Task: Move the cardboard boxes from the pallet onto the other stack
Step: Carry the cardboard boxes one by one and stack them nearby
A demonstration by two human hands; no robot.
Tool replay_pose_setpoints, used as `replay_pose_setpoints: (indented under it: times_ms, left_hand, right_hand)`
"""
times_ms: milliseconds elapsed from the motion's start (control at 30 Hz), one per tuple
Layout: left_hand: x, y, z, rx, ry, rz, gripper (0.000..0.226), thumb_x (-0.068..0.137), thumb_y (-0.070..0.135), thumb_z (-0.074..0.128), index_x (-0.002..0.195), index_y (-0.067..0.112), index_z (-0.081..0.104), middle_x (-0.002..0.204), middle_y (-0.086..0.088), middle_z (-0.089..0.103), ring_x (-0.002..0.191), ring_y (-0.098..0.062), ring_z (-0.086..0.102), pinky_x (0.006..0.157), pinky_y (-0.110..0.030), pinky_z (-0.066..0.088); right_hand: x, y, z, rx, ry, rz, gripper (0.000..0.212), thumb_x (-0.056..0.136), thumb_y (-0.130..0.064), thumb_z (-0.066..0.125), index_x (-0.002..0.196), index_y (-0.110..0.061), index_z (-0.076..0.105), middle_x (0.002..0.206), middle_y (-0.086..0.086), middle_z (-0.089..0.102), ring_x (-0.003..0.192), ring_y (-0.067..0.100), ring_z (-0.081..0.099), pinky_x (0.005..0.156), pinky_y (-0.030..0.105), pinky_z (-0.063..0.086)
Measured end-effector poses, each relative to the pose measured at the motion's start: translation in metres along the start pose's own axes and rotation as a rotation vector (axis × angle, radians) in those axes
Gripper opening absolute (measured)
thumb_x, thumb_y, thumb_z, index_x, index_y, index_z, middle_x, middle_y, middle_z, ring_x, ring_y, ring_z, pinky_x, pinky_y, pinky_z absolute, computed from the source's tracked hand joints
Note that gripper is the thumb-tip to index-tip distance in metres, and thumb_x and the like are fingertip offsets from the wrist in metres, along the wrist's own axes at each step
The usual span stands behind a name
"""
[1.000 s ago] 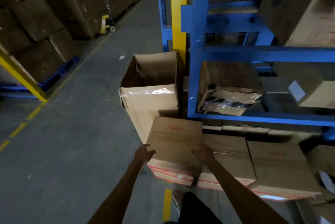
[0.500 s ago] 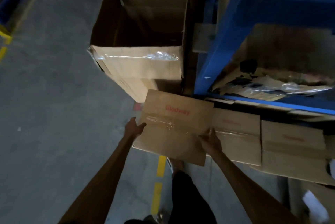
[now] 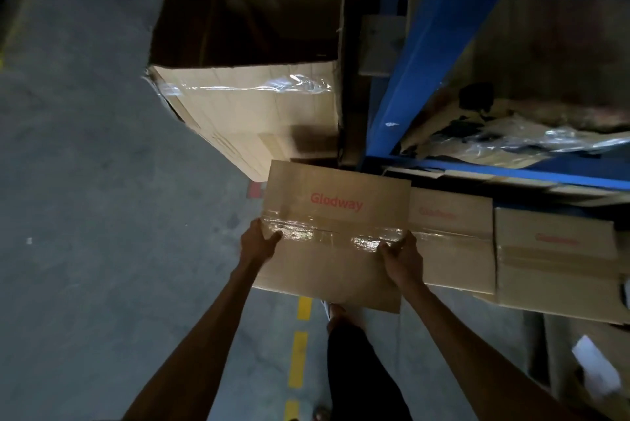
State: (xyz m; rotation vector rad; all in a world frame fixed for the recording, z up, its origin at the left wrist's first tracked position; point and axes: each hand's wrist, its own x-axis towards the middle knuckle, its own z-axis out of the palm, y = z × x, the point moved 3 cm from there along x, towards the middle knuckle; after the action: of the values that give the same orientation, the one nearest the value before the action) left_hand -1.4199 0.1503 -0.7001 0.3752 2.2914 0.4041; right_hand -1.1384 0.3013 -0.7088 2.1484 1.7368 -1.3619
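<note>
A taped brown cardboard box [image 3: 334, 233] with red "Glodway" print hangs in front of me, raised above the floor. My left hand [image 3: 257, 243] grips its left edge and my right hand [image 3: 402, 258] grips its right edge, thumbs on the taped top. To its right two more boxes of the same kind, the nearer box [image 3: 453, 240] and the farther box [image 3: 559, 260], lie side by side under the rack. What they rest on is hidden.
A large open carton [image 3: 252, 55] stands just beyond the held box. A blue rack upright [image 3: 416, 79] and its low beam [image 3: 511, 171] rise on the right, with torn cardboard and plastic wrap [image 3: 511, 134] behind. Grey floor with yellow dashes [image 3: 300, 359] lies on the left.
The view has tilted down and closed in. The box has come up off the row, toward me, and my hands have shifted to its two side edges.
</note>
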Motion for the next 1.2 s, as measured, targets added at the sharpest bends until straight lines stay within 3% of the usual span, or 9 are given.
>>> replay_pose_setpoints:
  times_ms: [300,567,933,1067,1200]
  left_hand:
    - [-0.148,-0.037,-0.002,-0.127,0.102,0.176,0.055,0.083,0.032,0.073,0.127,0.004,0.055,0.125,-0.019,0.062,0.117,-0.035,0.058,0.096,-0.037,0.043]
    - [-0.328,-0.078,0.026,-0.144,0.162,0.344,0.063,0.085,0.034,0.071,0.135,0.001,0.049,0.131,-0.022,0.057,0.122,-0.038,0.054,0.101,-0.041,0.041]
    - [-0.555,-0.065,0.130,-0.027,0.116,0.490,0.058,0.086,0.045,0.066,0.127,0.006,0.057,0.121,-0.017,0.064,0.111,-0.034,0.060,0.094,-0.040,0.047]
    - [-0.640,-0.058,0.192,-0.013,0.125,0.532,0.058,0.087,0.046,0.064,0.131,0.009,0.054,0.120,-0.015,0.065,0.111,-0.033,0.060,0.089,-0.036,0.045]
    - [-0.715,-0.051,0.271,-0.009,0.102,0.572,0.056,0.087,0.043,0.065,0.129,0.007,0.057,0.122,-0.018,0.065,0.112,-0.034,0.062,0.091,-0.037,0.047]
  right_hand:
    - [-0.114,0.069,-0.062,0.092,0.075,-0.151,0.068,0.088,-0.036,0.066,0.145,-0.015,0.035,0.126,0.013,0.063,0.116,0.036,0.059,0.098,0.040,0.047]
    - [-0.267,0.193,-0.135,0.170,0.224,-0.312,0.064,0.090,-0.041,0.063,0.145,-0.019,0.038,0.123,0.009,0.065,0.111,0.032,0.062,0.092,0.035,0.046]
    - [-0.397,0.397,-0.272,0.288,0.332,-0.243,0.057,0.094,-0.034,0.061,0.142,-0.013,0.040,0.133,0.012,0.057,0.120,0.033,0.055,0.100,0.040,0.043]
    - [-0.417,0.482,-0.323,0.335,0.308,-0.222,0.067,0.092,-0.029,0.065,0.148,-0.013,0.032,0.138,0.012,0.051,0.125,0.034,0.051,0.100,0.038,0.041]
    - [-0.430,0.579,-0.382,0.351,0.414,-0.246,0.057,0.091,-0.024,0.067,0.141,-0.007,0.045,0.136,0.017,0.055,0.123,0.036,0.054,0.100,0.038,0.040]
